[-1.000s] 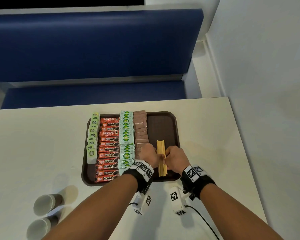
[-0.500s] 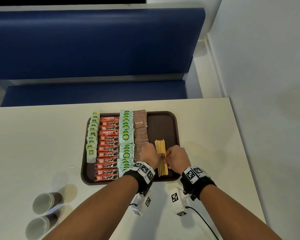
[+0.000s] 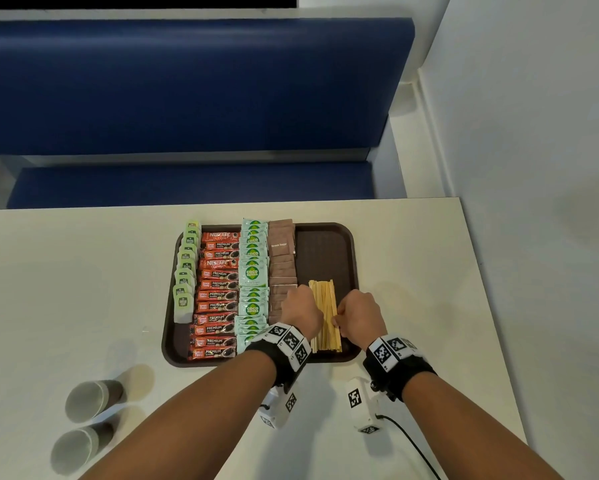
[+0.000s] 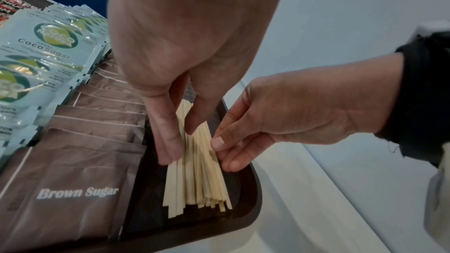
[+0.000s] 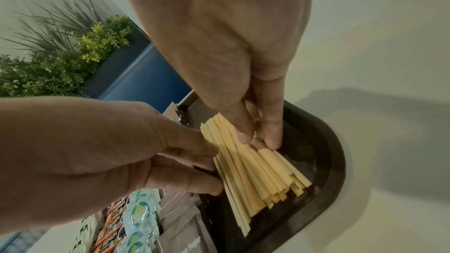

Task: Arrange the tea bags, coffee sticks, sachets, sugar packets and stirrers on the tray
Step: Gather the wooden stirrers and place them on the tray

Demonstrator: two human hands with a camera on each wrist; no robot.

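Overhead, the bundle of pale flat wooden stirrers (image 3: pixel 325 299) lies in the right lane of the dark brown plastic tray (image 3: pixel 325 251), with the left hand (image 3: pixel 300 311) and right hand (image 3: pixel 358 317) flanking it, probably to square it. Left wrist: the left thumb and forefinger pinch its inner edge. Right wrist: the right fingertips (image 5: pixel 272 139) pinch the outer sticks.

On the tray (image 3: pixel 325 237), the red coffee sticks (image 3: pixel 218 296) in the second column from its left edge read "NESCAFÉ CLASSIC" on some and "PREMIUM CLASSIC" on the others. The pale green sachets (image 3: pixel 253 273) in the tray's middle column carry a round "COCO NATURA" badge with "Coco Sugar" beneath it. The brown sugar packets (image 3: pixel 281 244), next column toward the tray's right edge, say "Brown Sugar" in white. Print on the tea bags (image 3: pixel 184 299) along the tray's left edge is too small to read.
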